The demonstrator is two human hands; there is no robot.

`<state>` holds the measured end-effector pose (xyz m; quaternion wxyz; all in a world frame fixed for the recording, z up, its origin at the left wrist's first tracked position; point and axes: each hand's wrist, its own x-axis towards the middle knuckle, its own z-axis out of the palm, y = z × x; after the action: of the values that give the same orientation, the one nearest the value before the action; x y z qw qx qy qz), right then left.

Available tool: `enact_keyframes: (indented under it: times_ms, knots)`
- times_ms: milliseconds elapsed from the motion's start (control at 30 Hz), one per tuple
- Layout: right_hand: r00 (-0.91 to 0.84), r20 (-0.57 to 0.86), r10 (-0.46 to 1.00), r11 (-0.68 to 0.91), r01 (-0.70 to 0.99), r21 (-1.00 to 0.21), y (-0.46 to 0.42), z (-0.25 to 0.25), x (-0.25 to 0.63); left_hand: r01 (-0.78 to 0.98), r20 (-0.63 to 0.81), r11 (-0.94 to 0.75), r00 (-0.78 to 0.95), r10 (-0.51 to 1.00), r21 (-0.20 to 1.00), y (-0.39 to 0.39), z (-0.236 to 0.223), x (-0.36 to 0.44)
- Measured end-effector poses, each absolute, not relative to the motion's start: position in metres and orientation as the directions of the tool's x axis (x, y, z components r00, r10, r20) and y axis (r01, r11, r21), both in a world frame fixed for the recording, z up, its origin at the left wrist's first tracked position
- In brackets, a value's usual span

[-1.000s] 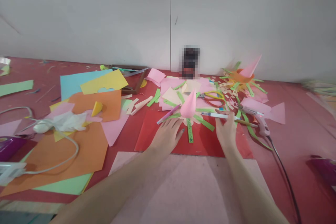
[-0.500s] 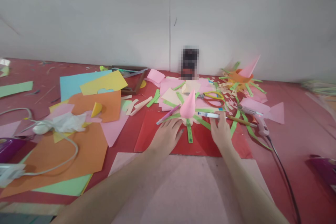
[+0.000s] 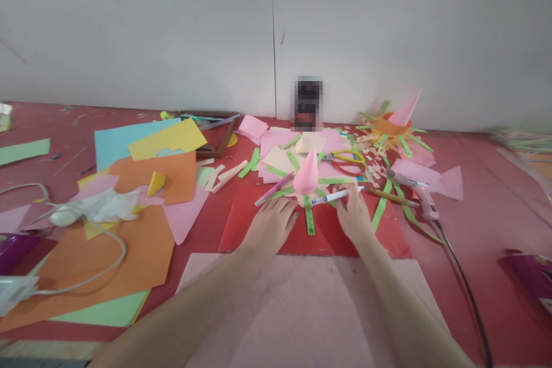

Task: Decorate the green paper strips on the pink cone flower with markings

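Observation:
My right hand [image 3: 354, 215] pinches a white marker pen [image 3: 332, 196] whose tip points left, close to the top of a green paper strip [image 3: 310, 221] with dark markings and a star. That strip hangs down from the base of a pink paper cone [image 3: 306, 173], from which other green strips spread out. On the other side, my left hand [image 3: 271, 219] lies with fingers stretched over the left edge of this paper piece. Just beyond its fingertips is a purple pen [image 3: 276, 187]. A red sheet [image 3: 241, 213] lies under the hands.
Scissors [image 3: 345, 159] with yellow and red handles lie behind the cone. To the right are a hot glue gun [image 3: 425, 198] with a cord and another paper cone piece [image 3: 393, 123]. Coloured paper sheets [image 3: 142, 253] and a white cable [image 3: 123, 247] cover the left side.
My right hand has moved a little left, bringing the marker's tip down and left, close to the green strip. My left hand has stayed in place. The view has shifted slightly.

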<state>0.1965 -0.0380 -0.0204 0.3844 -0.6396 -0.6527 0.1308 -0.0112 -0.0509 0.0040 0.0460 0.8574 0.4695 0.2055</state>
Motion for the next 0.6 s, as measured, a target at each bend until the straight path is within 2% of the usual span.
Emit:
enact_keyframes:
  times_ms: [200, 267, 333, 467, 600]
  knots:
    - [0.021, 0.334, 0.942, 0.181, 0.807, -0.562, -0.0375, -0.0199, 0.1958, 0.781, 0.310, -0.562, 0.481, 0.820, 0.273, -0.0509, 0.0027, -0.0130]
    - [-0.005, 0.338, 0.941, 0.207, 0.799, -0.564, -0.0371, -0.0198, 0.1958, 0.781, 0.312, -0.561, 0.480, 0.820, 0.273, -0.0509, 0.0032, -0.0131]
    - [0.024, 0.317, 0.948, 0.192, 0.751, -0.632, -0.0365, -0.0196, 0.1961, 0.785, 0.308, -0.557, 0.477, 0.823, 0.272, -0.0508, 0.0041, -0.0129]
    - [0.126, 0.244, 0.962, 0.137, 0.552, -0.823, -0.0361, -0.0170, 0.1951, 0.785, 0.297, -0.557, 0.482, 0.824, 0.271, -0.0509, 0.0053, -0.0124]
    - [0.150, 0.212, 0.966, 0.115, 0.484, -0.867, -0.0379, -0.0112, 0.1916, 0.773, 0.306, -0.571, 0.493, 0.815, 0.276, -0.0507, 0.0042, -0.0130]
